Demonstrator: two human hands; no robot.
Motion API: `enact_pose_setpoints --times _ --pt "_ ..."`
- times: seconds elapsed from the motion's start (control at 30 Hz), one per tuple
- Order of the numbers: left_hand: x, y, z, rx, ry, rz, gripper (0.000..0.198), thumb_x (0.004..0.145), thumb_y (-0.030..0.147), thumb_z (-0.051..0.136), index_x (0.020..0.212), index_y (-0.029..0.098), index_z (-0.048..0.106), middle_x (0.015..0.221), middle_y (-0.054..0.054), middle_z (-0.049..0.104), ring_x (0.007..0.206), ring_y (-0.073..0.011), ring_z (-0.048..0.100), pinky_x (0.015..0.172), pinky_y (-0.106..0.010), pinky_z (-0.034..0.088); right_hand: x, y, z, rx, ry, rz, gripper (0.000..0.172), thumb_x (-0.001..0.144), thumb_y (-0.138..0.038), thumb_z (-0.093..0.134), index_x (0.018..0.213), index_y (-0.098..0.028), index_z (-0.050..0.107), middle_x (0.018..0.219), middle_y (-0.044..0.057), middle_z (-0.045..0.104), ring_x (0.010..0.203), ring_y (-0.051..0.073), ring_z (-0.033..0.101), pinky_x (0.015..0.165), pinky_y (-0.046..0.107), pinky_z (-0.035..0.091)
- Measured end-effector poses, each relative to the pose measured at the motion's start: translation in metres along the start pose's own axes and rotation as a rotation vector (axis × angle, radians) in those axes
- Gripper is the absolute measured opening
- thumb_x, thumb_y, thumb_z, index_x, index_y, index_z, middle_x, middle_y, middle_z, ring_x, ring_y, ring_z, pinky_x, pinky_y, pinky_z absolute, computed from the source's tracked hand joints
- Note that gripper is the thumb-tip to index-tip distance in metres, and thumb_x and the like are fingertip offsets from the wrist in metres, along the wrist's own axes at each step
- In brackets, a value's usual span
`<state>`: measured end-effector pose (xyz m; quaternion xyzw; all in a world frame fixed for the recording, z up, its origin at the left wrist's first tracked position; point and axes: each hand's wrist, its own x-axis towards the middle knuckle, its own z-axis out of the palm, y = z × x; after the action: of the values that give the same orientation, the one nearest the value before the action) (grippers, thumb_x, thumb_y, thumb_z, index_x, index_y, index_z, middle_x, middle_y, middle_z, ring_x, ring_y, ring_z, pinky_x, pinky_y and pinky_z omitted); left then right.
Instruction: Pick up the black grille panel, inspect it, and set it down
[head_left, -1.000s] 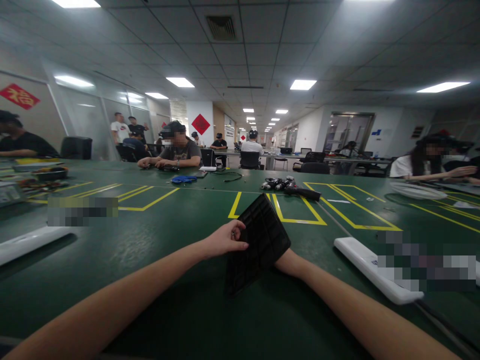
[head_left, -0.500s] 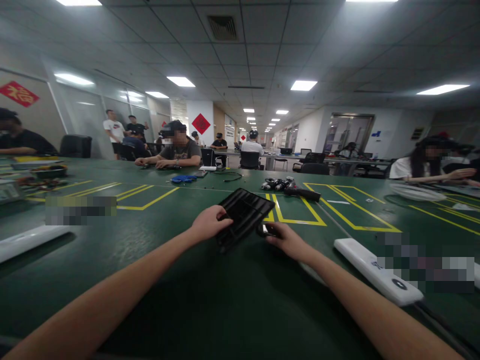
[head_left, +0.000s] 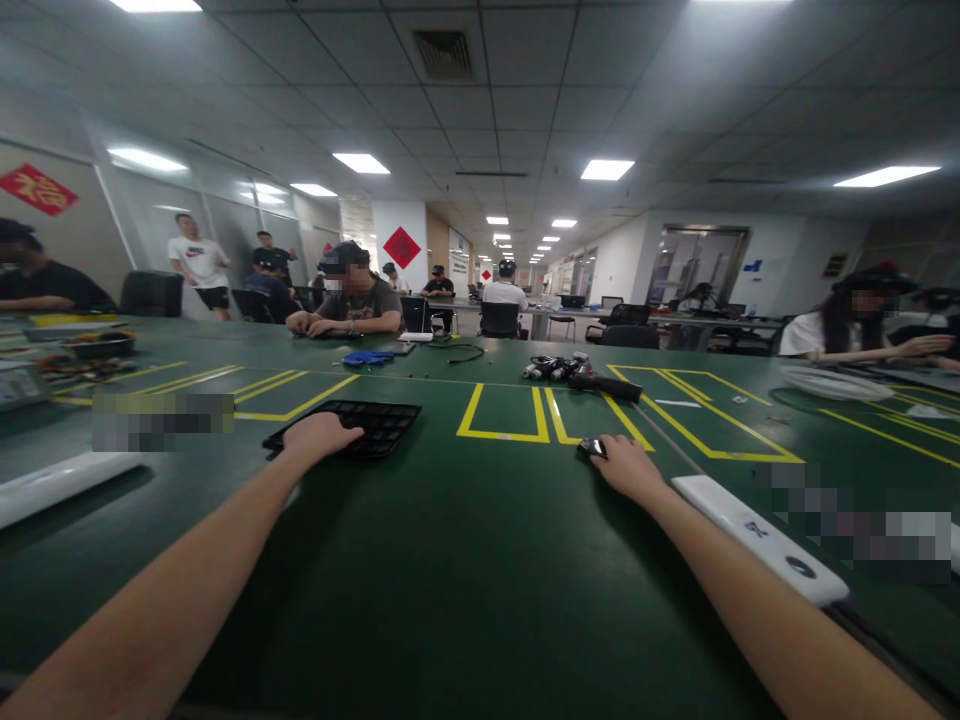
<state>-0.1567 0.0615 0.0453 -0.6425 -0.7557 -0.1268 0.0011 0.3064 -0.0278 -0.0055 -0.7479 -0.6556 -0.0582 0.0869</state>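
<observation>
A black gridded tray lies flat on the green table, left of centre. My left hand rests on its near edge with the fingers curled over it. My right hand is further right on the table, closed around a small dark object that pokes out past the fingers. Just right of that hand lies a long white bar.
Yellow tape boxes mark the table. Black tools and cables lie beyond them, with blue items further left. Another white bar lies at far left. Several people sit around the tables; one person walks at the back left.
The black tray went from tilted up in both hands at the centre to lying flat on the left. My right hand came off it and moved right with a small dark object.
</observation>
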Motion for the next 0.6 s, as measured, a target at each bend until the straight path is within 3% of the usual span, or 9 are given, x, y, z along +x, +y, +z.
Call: enact_pose_setpoints --times 0.1,0.23,0.33,0.47,0.6 --pt "-0.007 0.015 -0.01 0.084 0.004 -0.018 0.048 0.074 0.047 0.043 0.085 0.005 0.065 0.1 -0.026 0.061 0.095 -0.0377 0.057 0.076 -0.044 0.045 0.001 0.004 -0.001 0.025 -0.008 0.0 0.044 0.082 -0.041 0.042 0.114 -0.012 0.054 0.112 0.017 0.056 0.104 0.029 0.052 0.086 0.038 0.037" --pt "-0.021 0.049 -0.009 0.019 0.145 0.218 0.038 0.08 0.015 0.03 0.1 0.003 0.06 0.105 -0.021 0.061 0.103 -0.0259 0.056 0.087 -0.034 0.042 -0.004 -0.004 -0.01 0.02 0.107 0.016 0.063 0.08 -0.049 0.042 0.126 -0.007 0.044 0.129 0.02 0.044 0.122 0.035 0.035 0.097 0.045 0.028" --pt "-0.039 0.078 0.011 -0.094 0.122 0.451 0.041 0.077 0.008 0.029 0.105 0.01 0.059 0.105 -0.011 0.063 0.098 -0.0173 0.058 0.087 -0.026 0.043 -0.017 -0.031 -0.018 0.065 0.149 -0.091 0.065 0.082 -0.047 0.039 0.133 -0.006 0.036 0.139 0.016 0.034 0.131 0.033 0.02 0.104 0.045 0.018" --pt "-0.061 0.101 0.047 -0.126 0.009 0.706 0.046 0.075 0.004 0.03 0.112 0.01 0.057 0.118 -0.01 0.058 0.109 -0.0178 0.053 0.096 -0.028 0.037 -0.042 -0.074 -0.022 0.234 -0.022 -0.332 0.068 0.085 -0.053 0.03 0.137 -0.01 0.029 0.145 0.01 0.026 0.135 0.025 0.013 0.109 0.04 0.012" --pt "-0.061 0.102 0.063 -0.082 -0.113 0.708 0.044 0.083 0.012 0.029 0.12 0.013 0.052 0.128 -0.008 0.051 0.119 -0.0163 0.046 0.102 -0.029 0.032 -0.059 -0.095 -0.019 0.289 -0.246 -0.443 0.075 0.083 -0.061 0.023 0.14 -0.012 0.021 0.148 0.009 0.016 0.136 0.023 0.009 0.109 0.04 0.009"
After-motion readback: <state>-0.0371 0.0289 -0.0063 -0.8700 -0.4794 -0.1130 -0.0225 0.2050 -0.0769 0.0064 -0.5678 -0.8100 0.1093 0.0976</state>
